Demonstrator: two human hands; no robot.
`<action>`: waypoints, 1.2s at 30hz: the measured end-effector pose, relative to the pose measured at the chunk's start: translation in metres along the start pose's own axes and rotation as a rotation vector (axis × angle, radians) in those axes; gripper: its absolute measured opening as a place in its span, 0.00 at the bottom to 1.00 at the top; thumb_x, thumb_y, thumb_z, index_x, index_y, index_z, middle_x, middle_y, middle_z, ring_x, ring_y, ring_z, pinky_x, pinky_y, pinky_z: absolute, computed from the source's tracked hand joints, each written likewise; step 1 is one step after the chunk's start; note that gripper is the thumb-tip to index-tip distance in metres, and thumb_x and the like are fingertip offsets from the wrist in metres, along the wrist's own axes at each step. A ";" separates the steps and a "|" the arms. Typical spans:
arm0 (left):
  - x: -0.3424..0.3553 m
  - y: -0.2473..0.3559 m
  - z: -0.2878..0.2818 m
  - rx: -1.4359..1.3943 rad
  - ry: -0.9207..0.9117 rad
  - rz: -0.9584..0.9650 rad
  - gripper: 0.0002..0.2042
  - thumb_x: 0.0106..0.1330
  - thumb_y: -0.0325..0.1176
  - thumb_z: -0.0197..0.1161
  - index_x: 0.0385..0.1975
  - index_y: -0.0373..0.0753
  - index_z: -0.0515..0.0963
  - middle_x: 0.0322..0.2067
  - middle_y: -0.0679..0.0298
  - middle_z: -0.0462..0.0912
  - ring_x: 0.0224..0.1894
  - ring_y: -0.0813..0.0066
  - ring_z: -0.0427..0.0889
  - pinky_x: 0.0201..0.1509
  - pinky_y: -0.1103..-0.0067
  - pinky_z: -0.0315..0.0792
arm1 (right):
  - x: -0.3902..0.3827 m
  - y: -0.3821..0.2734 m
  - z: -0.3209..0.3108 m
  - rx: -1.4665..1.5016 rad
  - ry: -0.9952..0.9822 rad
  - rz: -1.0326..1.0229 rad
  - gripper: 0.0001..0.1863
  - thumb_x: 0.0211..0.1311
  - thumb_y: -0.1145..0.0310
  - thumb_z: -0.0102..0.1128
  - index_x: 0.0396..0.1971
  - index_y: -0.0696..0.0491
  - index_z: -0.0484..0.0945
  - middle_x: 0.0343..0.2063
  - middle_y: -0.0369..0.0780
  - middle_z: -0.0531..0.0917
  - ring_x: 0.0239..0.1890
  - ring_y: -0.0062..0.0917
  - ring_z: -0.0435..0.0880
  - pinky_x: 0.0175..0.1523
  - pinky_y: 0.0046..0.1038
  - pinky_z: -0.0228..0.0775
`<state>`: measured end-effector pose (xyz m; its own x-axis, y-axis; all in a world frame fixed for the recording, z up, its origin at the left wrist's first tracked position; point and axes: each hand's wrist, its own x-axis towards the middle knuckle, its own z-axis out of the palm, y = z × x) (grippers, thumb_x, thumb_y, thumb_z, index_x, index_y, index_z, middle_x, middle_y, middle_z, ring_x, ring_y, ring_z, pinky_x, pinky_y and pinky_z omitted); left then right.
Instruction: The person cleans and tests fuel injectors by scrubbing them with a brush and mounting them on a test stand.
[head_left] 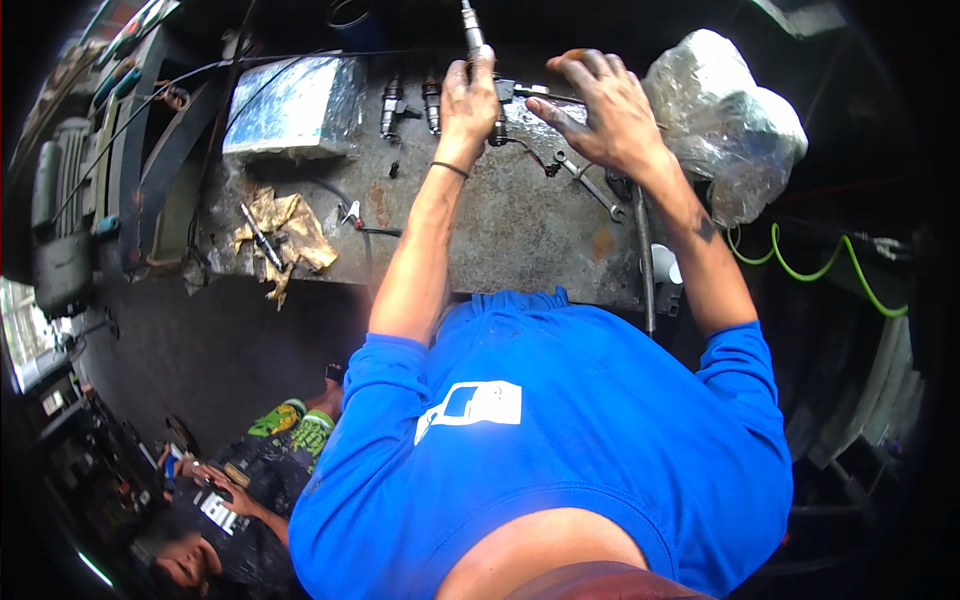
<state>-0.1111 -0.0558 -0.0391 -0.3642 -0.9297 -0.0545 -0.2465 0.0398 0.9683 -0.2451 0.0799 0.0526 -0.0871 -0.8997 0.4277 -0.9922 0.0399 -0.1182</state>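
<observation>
The left hand (pixel 470 108) is at the upper middle of the frame, and its grip is wrapped around a slender metal part (pixel 471 28). This part points to the upper edge, with its lower portion covered by the fingers; probably it is held so in order that the narrow end is left free. The right hand (pixel 608 115), a little to the right, has its grip wide: thumb and fingers are spread, and I see nothing between them (the fingertips look dark, perhaps from grease). Whether it touches the thin bar (pixel 548 94) near the thumb, I cannot tell.

On the metal tabletop (pixel 500 240), two dark metal parts (pixel 392 108) (pixel 432 106) lie side by side, left of the left hand, seemingly in a row for easy picking. An open-ended wrench (pixel 592 187) lies slanted below the right hand, within reach, I suppose, of that side. At the left of the frame, a stained cloth (pixel 312 240) lies under another slender part (pixel 262 237), maybe to catch oil or to prevent rolling. A wrapped box (pixel 285 105) at the upper left and a clear plastic bag (pixel 735 120) at the upper right stand outside the middle area, which seems to leave room for both hands.
</observation>
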 end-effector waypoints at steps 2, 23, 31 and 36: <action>-0.008 0.008 -0.001 0.002 0.064 -0.002 0.29 0.72 0.59 0.54 0.32 0.32 0.75 0.24 0.53 0.77 0.28 0.61 0.76 0.35 0.66 0.70 | -0.028 0.000 -0.005 0.194 0.188 0.121 0.20 0.63 0.54 0.66 0.44 0.57 0.81 0.37 0.43 0.84 0.42 0.37 0.82 0.49 0.34 0.74; -0.006 0.015 -0.007 -0.060 -0.027 -0.150 0.34 0.71 0.60 0.54 0.42 0.24 0.75 0.31 0.47 0.81 0.34 0.57 0.81 0.41 0.66 0.73 | -0.082 -0.016 0.146 0.140 0.078 0.413 0.15 0.75 0.65 0.44 0.46 0.64 0.67 0.38 0.60 0.76 0.41 0.57 0.80 0.47 0.52 0.73; -0.009 0.023 -0.012 -0.110 -0.058 -0.214 0.34 0.71 0.59 0.55 0.44 0.23 0.74 0.32 0.49 0.82 0.35 0.61 0.82 0.40 0.69 0.74 | -0.076 -0.029 0.155 0.278 0.033 0.474 0.14 0.71 0.66 0.48 0.41 0.65 0.67 0.35 0.60 0.76 0.38 0.58 0.79 0.43 0.52 0.73; -0.004 0.016 -0.010 -0.080 -0.045 -0.193 0.33 0.71 0.59 0.55 0.40 0.24 0.75 0.31 0.49 0.82 0.35 0.60 0.82 0.40 0.68 0.74 | -0.086 -0.050 0.150 0.314 0.034 0.411 0.13 0.67 0.67 0.49 0.39 0.65 0.67 0.30 0.58 0.77 0.36 0.58 0.79 0.41 0.53 0.72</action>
<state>-0.1047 -0.0555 -0.0204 -0.3570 -0.9000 -0.2502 -0.2444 -0.1685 0.9549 -0.1748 0.0898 -0.1125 -0.4717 -0.8226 0.3176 -0.8014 0.2497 -0.5435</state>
